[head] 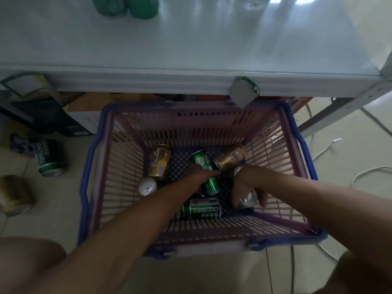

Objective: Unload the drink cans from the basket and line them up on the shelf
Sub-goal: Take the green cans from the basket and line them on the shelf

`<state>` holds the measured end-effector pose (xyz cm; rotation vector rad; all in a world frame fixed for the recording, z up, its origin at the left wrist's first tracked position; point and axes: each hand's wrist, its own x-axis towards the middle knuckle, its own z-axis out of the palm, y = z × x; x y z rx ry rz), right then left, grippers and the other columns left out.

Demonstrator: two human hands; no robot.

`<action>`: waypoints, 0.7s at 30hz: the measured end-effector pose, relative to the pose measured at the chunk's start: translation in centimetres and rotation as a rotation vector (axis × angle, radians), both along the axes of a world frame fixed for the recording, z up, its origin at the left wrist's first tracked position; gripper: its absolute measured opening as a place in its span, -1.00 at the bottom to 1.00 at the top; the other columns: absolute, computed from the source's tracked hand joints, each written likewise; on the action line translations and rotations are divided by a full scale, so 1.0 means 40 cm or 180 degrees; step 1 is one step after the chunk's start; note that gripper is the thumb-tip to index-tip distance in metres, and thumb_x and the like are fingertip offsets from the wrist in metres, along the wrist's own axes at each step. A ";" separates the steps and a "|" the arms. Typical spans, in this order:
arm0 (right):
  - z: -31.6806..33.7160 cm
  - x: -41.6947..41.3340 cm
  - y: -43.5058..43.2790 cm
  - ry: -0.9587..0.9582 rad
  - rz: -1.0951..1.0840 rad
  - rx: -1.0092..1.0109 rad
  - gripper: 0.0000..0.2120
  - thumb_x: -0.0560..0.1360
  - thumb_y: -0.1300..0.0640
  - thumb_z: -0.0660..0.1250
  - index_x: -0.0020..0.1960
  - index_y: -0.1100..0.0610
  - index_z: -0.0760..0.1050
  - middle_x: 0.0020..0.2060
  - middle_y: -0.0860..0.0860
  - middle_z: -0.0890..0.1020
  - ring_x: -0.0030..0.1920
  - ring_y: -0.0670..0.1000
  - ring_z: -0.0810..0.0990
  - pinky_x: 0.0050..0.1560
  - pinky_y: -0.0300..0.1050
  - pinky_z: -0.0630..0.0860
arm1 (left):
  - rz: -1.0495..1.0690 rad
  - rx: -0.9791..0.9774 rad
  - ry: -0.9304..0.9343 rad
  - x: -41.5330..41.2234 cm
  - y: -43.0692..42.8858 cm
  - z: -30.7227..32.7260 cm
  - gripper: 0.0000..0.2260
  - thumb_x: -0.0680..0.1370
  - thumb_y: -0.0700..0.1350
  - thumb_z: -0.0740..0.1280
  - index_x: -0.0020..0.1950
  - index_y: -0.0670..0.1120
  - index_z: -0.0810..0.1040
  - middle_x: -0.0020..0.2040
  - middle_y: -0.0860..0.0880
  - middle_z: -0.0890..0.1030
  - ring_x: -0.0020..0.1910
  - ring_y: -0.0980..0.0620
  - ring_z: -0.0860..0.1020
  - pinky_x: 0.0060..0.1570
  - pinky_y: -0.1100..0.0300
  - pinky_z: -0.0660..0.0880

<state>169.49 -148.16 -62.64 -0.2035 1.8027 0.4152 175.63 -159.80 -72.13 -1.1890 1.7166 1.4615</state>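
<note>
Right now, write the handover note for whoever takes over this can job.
Left hand: in the basket, closing on a lying green can.
Right hand: fingers around a silver-topped can near the basket's right wall.
Done: two green cans stand at the back of the shelf.
Left: about seven cans in the basket, gold and green; two more cans lie on the floor, left.

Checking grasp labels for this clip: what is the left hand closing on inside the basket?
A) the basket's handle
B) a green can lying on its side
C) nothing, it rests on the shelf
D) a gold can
B: the left hand wraps around a green can lying on its side on the floor of the basket, while the gold cans lie untouched beside it.
</note>
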 end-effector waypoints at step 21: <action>0.486 -0.128 0.019 0.0350 0.0141 -0.1335 -0.60 0.41 -0.15 0.48 -0.18 0.22 0.62 -0.46 0.04 0.59 -0.38 0.05 0.54 -0.41 -0.24 0.44 | -0.1107 -0.0695 0.0200 0.095 -0.232 0.334 0.09 0.28 0.18 0.61 0.62 -0.09 0.08 0.61 -0.08 0.17 0.49 -0.13 0.32 0.29 0.05 0.49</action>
